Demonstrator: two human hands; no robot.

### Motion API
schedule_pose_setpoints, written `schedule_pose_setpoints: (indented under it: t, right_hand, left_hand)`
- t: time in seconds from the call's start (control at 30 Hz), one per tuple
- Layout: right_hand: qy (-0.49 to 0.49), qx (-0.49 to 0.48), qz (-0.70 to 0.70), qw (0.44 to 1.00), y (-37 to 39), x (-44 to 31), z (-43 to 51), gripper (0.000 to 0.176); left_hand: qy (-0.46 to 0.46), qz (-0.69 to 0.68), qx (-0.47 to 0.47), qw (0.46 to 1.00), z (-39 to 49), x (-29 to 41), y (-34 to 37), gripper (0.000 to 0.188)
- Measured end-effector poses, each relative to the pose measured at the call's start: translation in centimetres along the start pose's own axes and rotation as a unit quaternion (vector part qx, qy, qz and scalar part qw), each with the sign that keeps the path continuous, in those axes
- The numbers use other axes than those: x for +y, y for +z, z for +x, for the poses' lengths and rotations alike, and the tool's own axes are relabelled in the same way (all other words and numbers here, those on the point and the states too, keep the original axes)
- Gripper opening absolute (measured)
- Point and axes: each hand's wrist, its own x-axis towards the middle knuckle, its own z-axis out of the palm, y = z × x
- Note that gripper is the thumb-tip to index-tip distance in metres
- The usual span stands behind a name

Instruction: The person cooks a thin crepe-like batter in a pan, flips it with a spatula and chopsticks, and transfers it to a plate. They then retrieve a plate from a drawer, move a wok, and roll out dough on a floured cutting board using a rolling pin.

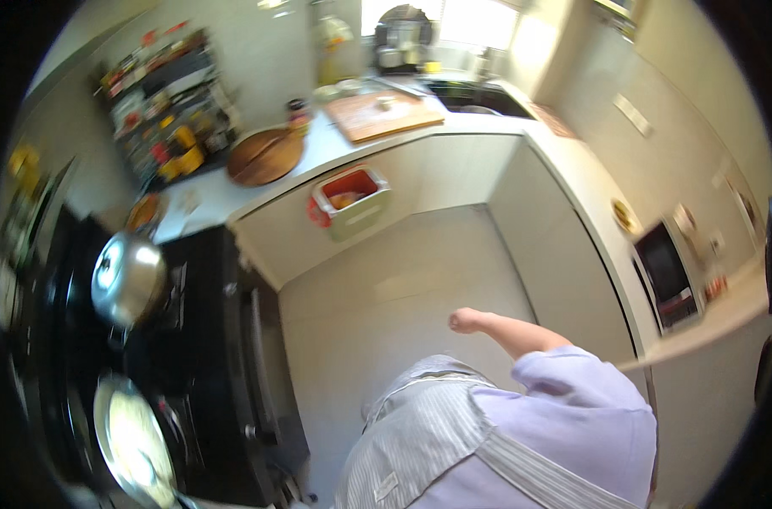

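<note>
My right hand (pixel 466 320) hangs over the tiled floor (pixel 386 280), in front of my striped apron (pixel 424 420). Its fingers look curled in, and nothing shows in them. My left hand is out of view. To my left is a black gas stove (pixel 201 362). On it stand a lidded steel pot (pixel 131 277) and, nearer to me, a pan (pixel 103 413) holding pale food (pixel 138 439). A utensil (pixel 145 471) seems to rest in this pan; blur hides its kind.
A green bin (pixel 357 216) hangs on the cabinet front ahead. The counter behind bears a round wooden board (pixel 265 159), a floury cutting board (pixel 373 121) and a sink (pixel 481 98). Seasoning bottles fill a rack (pixel 169 108) at left. A microwave (pixel 666 273) stands at right.
</note>
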Motion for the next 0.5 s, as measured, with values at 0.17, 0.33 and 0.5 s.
schedule_pose_setpoints:
  t: [0.17, 0.33, 0.5]
  right_hand:
    - [0.044, 0.046, 0.105, 0.992, -2.3, -2.4, -2.9, 0.029]
    - [0.04, -0.032, 0.05, 0.997, -1.3, 3.5, -1.1, 0.033]
    - [0.094, -0.067, 0.111, 0.987, -4.0, 12.7, 2.1, 0.033]
  left_hand:
    - [-0.014, 0.15, -0.06, 0.987, -6.7, -6.2, 13.7, 0.029]
    - [-0.063, 0.196, -0.11, 0.972, -12.1, -12.0, 20.6, 0.027]
    - [-0.088, 0.217, -0.116, 0.965, -18.4, -18.7, 26.0, 0.025]
